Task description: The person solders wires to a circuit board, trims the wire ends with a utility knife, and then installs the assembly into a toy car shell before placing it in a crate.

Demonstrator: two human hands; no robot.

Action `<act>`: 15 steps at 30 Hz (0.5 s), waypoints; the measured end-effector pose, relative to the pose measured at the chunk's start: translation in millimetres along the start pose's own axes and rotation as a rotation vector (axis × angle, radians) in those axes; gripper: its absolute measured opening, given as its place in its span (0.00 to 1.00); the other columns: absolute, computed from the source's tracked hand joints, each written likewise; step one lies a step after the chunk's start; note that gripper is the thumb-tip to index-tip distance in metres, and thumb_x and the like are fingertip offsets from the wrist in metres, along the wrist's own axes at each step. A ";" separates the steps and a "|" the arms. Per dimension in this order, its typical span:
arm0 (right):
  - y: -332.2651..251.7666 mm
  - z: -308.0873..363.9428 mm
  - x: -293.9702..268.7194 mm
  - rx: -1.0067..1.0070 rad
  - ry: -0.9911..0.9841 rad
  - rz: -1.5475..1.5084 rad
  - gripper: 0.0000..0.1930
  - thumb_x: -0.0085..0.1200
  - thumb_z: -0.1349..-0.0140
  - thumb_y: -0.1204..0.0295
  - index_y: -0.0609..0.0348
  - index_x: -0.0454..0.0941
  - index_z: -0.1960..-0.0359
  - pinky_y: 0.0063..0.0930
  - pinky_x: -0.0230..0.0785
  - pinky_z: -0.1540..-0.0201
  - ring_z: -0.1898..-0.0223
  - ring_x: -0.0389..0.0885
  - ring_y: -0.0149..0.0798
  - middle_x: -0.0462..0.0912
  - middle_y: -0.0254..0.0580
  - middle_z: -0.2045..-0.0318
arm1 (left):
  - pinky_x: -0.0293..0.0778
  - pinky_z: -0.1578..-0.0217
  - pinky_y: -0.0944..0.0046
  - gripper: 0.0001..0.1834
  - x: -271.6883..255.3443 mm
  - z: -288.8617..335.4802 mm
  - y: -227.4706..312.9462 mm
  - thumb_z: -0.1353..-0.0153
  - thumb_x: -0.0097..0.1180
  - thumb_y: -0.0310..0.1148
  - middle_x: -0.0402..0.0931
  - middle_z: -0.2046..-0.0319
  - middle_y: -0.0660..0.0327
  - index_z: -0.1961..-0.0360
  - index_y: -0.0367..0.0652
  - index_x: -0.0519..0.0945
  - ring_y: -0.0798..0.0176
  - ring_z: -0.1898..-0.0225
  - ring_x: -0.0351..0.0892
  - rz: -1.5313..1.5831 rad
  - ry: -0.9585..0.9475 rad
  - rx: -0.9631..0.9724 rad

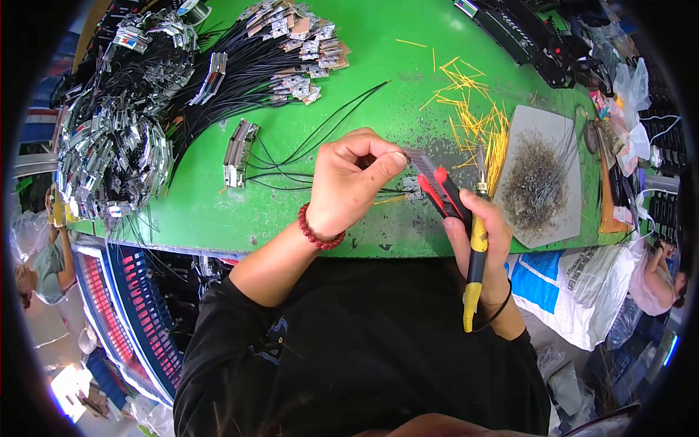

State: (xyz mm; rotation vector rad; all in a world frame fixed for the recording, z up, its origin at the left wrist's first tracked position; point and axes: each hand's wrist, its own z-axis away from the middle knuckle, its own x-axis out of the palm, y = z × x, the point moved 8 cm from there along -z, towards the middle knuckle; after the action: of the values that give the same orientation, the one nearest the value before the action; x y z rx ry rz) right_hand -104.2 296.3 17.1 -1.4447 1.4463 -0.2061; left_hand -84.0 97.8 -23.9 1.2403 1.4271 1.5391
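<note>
My left hand (353,175), with a red bead bracelet at the wrist, has thumb and forefinger pinched together at the tip of a knife blade. What lies between the fingers is hidden. My right hand (486,237) holds a yellow-and-black soldering iron (477,251), its tip pointing away from me. A red-and-black utility knife (440,191) is also in that hand, its blade out toward my left thumb. Below the blade sits a small silvery piece (413,187). Thin black wires (291,162) run under my left hand near a silvery metal-cased part (238,153).
Bundles of black cables with metal ends (116,146) and board ends (298,51) fill the back left. Thin yellow tubes (473,109) lie scattered beside a grey board (542,218) covered with dark bits. A black case (520,36) stands back right. Other people (659,280) sit at both sides.
</note>
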 end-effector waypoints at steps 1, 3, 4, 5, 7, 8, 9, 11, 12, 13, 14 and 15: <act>0.3 0.1 0.5 0.009 -0.013 -0.001 0.19 0.63 0.49 0.83 0.65 0.76 0.53 0.25 0.75 0.64 0.68 0.83 0.38 0.83 0.51 0.62 | 0.63 0.69 0.74 0.02 -0.1 -0.1 0.5 0.41 0.61 0.23 0.73 0.73 0.68 0.71 0.36 0.81 0.76 0.72 0.67 -0.006 -0.001 0.000; -0.1 1.2 1.1 0.008 -0.008 -0.003 0.19 0.63 0.49 0.83 0.65 0.76 0.53 0.25 0.74 0.65 0.69 0.83 0.38 0.83 0.51 0.63 | 0.63 0.70 0.74 0.03 0.1 -0.1 1.6 0.41 0.61 0.24 0.73 0.74 0.68 0.71 0.36 0.81 0.76 0.72 0.67 -0.036 -0.004 0.010; -0.3 1.7 1.0 0.006 -0.002 -0.006 0.19 0.63 0.49 0.83 0.65 0.76 0.53 0.25 0.74 0.66 0.70 0.83 0.39 0.83 0.50 0.64 | 0.62 0.70 0.74 0.03 0.3 -0.1 2.4 0.41 0.61 0.24 0.73 0.74 0.68 0.71 0.36 0.81 0.76 0.72 0.66 -0.066 -0.006 0.022; -0.1 2.2 0.9 0.007 -0.002 -0.005 0.19 0.63 0.49 0.83 0.65 0.76 0.53 0.25 0.74 0.66 0.70 0.83 0.39 0.83 0.50 0.64 | 0.62 0.70 0.74 0.03 0.0 -0.3 1.5 0.41 0.61 0.24 0.73 0.74 0.68 0.71 0.36 0.81 0.76 0.72 0.66 -0.066 -0.007 0.021; 2.1 3.4 1.8 0.033 -0.019 -0.004 0.19 0.63 0.50 0.83 0.65 0.76 0.54 0.25 0.74 0.68 0.71 0.83 0.39 0.83 0.50 0.65 | 0.69 0.69 0.73 0.05 -1.8 -0.6 -2.0 0.43 0.64 0.26 0.78 0.74 0.65 0.72 0.36 0.82 0.75 0.71 0.73 -0.045 0.008 0.005; 2.3 3.4 2.2 0.035 -0.020 -0.004 0.19 0.63 0.50 0.83 0.65 0.76 0.54 0.25 0.74 0.68 0.71 0.83 0.39 0.83 0.50 0.65 | 0.69 0.69 0.73 0.05 -2.0 -0.3 -2.4 0.43 0.64 0.26 0.78 0.74 0.65 0.72 0.36 0.82 0.75 0.71 0.73 -0.046 0.007 0.003; 1.0 2.7 2.1 0.020 -0.011 -0.004 0.19 0.63 0.50 0.83 0.64 0.77 0.54 0.25 0.73 0.69 0.72 0.82 0.39 0.83 0.50 0.66 | 0.69 0.69 0.73 0.05 -2.0 -0.1 -3.9 0.43 0.64 0.26 0.78 0.74 0.65 0.72 0.35 0.82 0.75 0.71 0.73 -0.020 0.003 -0.016; -0.1 1.7 1.7 0.007 -0.003 -0.004 0.19 0.63 0.50 0.83 0.64 0.77 0.54 0.25 0.73 0.69 0.73 0.82 0.39 0.83 0.49 0.67 | 0.69 0.68 0.73 0.05 -1.5 0.1 -5.4 0.43 0.64 0.26 0.78 0.73 0.65 0.72 0.35 0.82 0.75 0.71 0.73 0.005 -0.001 -0.036; -0.8 1.3 1.5 0.000 -0.002 0.009 0.19 0.63 0.50 0.83 0.64 0.77 0.54 0.25 0.72 0.71 0.74 0.81 0.38 0.83 0.48 0.68 | 0.70 0.68 0.73 0.05 -1.1 0.0 -5.2 0.42 0.63 0.26 0.78 0.73 0.65 0.72 0.35 0.82 0.75 0.71 0.73 0.029 0.000 -0.034; -1.4 1.2 1.5 -0.007 -0.002 0.021 0.19 0.63 0.50 0.83 0.63 0.77 0.54 0.25 0.71 0.72 0.76 0.80 0.38 0.83 0.48 0.69 | 0.70 0.68 0.73 0.05 -0.9 0.1 -4.8 0.42 0.63 0.26 0.78 0.73 0.65 0.72 0.35 0.81 0.76 0.71 0.73 0.053 0.001 -0.033; -1.0 1.3 1.7 -0.005 -0.002 0.021 0.19 0.63 0.50 0.83 0.63 0.77 0.54 0.25 0.71 0.72 0.76 0.80 0.38 0.83 0.48 0.69 | 0.70 0.68 0.73 0.05 -0.8 0.3 -4.7 0.42 0.63 0.26 0.78 0.73 0.65 0.72 0.35 0.81 0.76 0.71 0.73 0.053 0.001 -0.035; -1.1 1.6 1.6 -0.009 0.001 0.026 0.19 0.63 0.50 0.82 0.63 0.77 0.54 0.25 0.69 0.74 0.77 0.78 0.38 0.82 0.47 0.70 | 0.70 0.68 0.73 0.05 -0.4 0.4 -4.2 0.42 0.63 0.26 0.78 0.73 0.65 0.72 0.35 0.81 0.76 0.71 0.73 0.051 -0.003 -0.032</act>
State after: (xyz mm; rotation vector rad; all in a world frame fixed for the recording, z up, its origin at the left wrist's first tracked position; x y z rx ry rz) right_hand -101.9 295.5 16.4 -1.4325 1.4673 -0.1843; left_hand -84.0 98.2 -28.1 1.2688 1.3735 1.5878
